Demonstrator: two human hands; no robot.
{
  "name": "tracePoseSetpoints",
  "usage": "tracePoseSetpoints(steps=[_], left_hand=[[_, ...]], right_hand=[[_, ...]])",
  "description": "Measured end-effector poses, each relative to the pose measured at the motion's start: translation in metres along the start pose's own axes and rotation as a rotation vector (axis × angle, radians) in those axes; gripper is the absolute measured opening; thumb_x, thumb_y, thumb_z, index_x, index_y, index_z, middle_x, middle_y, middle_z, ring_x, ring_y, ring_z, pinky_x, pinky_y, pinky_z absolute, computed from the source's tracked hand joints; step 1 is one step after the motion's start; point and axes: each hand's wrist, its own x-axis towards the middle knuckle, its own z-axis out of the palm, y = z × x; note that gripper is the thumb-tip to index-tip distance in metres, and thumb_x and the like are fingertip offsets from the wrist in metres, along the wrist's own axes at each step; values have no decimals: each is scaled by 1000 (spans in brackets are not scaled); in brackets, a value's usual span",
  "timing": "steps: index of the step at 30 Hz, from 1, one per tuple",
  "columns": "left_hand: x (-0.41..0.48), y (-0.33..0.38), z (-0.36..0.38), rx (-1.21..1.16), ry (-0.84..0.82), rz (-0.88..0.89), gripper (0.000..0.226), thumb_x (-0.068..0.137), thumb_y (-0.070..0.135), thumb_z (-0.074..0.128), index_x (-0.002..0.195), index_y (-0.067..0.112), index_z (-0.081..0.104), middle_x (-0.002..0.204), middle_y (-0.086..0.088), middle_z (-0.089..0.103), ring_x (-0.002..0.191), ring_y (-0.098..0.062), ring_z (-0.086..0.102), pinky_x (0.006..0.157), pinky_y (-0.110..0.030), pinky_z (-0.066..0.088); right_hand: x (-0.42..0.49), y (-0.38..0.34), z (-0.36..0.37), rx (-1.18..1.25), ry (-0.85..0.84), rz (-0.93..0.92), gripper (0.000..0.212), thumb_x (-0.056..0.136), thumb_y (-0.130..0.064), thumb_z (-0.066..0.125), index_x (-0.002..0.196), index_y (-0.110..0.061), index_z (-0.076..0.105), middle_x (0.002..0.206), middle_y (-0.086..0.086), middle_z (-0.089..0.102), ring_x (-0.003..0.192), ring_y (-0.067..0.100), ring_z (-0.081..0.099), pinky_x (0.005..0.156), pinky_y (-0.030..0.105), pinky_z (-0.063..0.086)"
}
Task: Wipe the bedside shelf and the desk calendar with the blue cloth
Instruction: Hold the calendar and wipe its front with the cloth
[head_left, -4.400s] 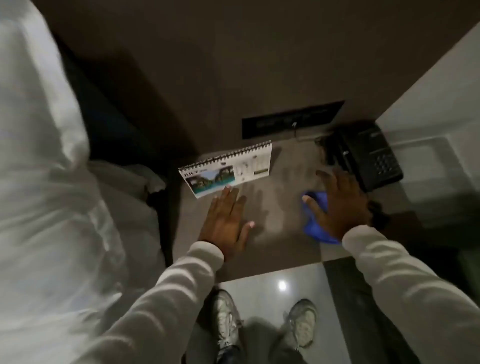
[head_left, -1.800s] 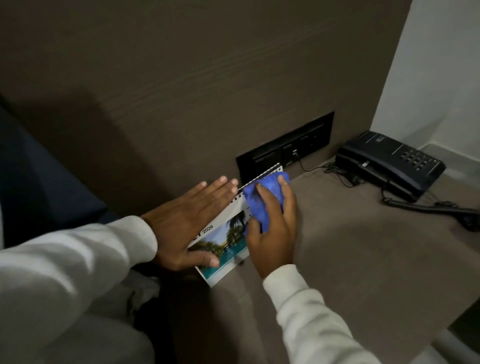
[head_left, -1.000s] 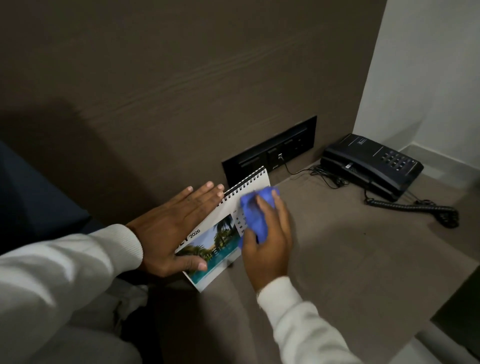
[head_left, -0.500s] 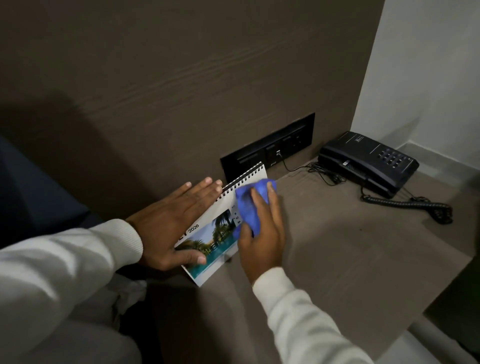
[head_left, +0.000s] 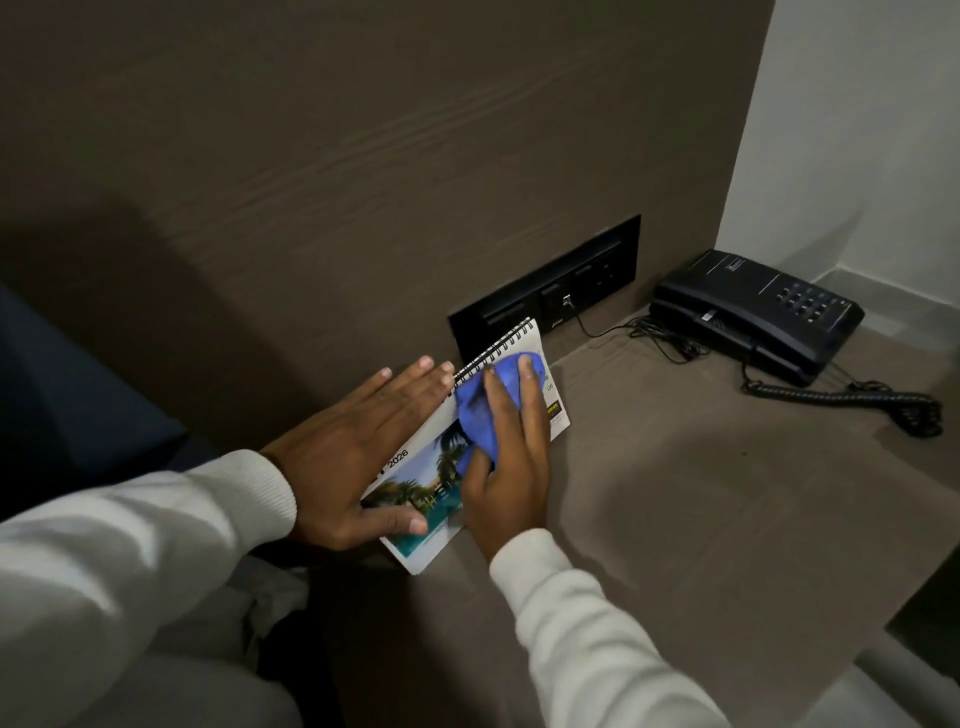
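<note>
A spiral-bound desk calendar (head_left: 415, 499) with a palm-and-pool picture stands at the left back of the brown bedside shelf (head_left: 701, 519). My left hand (head_left: 358, 457) grips its left side, fingers behind the page and thumb on the front near the bottom. My right hand (head_left: 506, 462) presses the bunched blue cloth (head_left: 480, 410) against the upper middle of the calendar's face, just under the spiral binding. The cloth is partly hidden under my fingers.
A black telephone (head_left: 753, 312) with its coiled cord (head_left: 841, 400) sits at the back right of the shelf. A black socket panel (head_left: 550, 291) is set in the brown wall behind the calendar. White bedding (head_left: 156, 665) lies at lower left.
My right hand with the cloth has slid a little left along the top of the calendar face, uncovering its right edge. My left hand has kept its hold on the calendar.
</note>
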Motion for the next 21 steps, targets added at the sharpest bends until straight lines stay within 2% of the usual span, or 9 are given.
tracePoseSetpoints(steps=[2,5,8,11,13,15,17,19,21], left_hand=[[0,-1,0,-10,-7,-12,112,79,76,46,152,17,-14,164,0,-9,150,-10,-15,122,-28,-7],[2,-1,0,-13,-22,-16,112,78,76,46,152,18,-16,164,1,-12,149,-10,-16,123,-32,-4],[1,-2,1,0,-3,-8,112,79,75,47,153,15,-12,165,-1,-8,150,-13,-13,123,-32,-3],[0,-1,1,20,10,-3,112,78,75,48,153,13,-8,165,-4,-6,151,-15,-11,122,-31,-5],[0,0,1,15,21,0,111,79,74,49,154,12,-6,165,-5,-4,151,-16,-9,122,-31,-3],[0,0,2,15,36,14,110,80,72,49,154,11,-4,165,-6,-2,152,-18,-6,123,-34,1],[1,-1,2,20,29,11,110,79,72,50,154,11,-5,165,-6,-2,152,-18,-6,122,-34,1],[1,-2,2,27,18,2,111,79,74,48,153,12,-7,165,-5,-3,152,-16,-8,122,-33,-1],[1,-2,2,25,14,2,111,79,75,46,153,12,-7,165,-5,-4,151,-17,-9,123,-34,-1]], right_hand=[[4,4,0,2,-10,0,78,82,-6,43,142,-49,21,161,-4,15,148,20,16,112,48,37],[-9,10,-2,17,63,161,85,86,0,49,137,-58,15,161,0,18,145,23,24,109,46,41],[-43,2,5,39,49,207,90,86,6,53,139,-55,12,161,3,19,142,25,31,109,22,39],[-72,-18,14,89,-45,200,93,85,8,51,141,-54,11,162,-5,10,148,16,16,108,2,18],[-67,-28,15,138,-11,153,92,84,10,50,141,-53,17,162,-6,10,149,11,9,111,5,15],[-43,-24,11,147,89,110,83,82,12,49,143,-40,29,161,-1,15,148,8,10,112,9,17],[-17,-14,6,126,136,119,72,81,6,46,143,-29,36,160,-2,16,148,10,14,113,17,27],[-6,-8,5,79,98,141,67,83,-1,44,144,-28,36,160,-6,11,148,15,14,113,37,36],[-17,-7,10,47,92,208,72,85,1,47,146,-34,28,161,-7,7,148,11,10,114,36,36]])
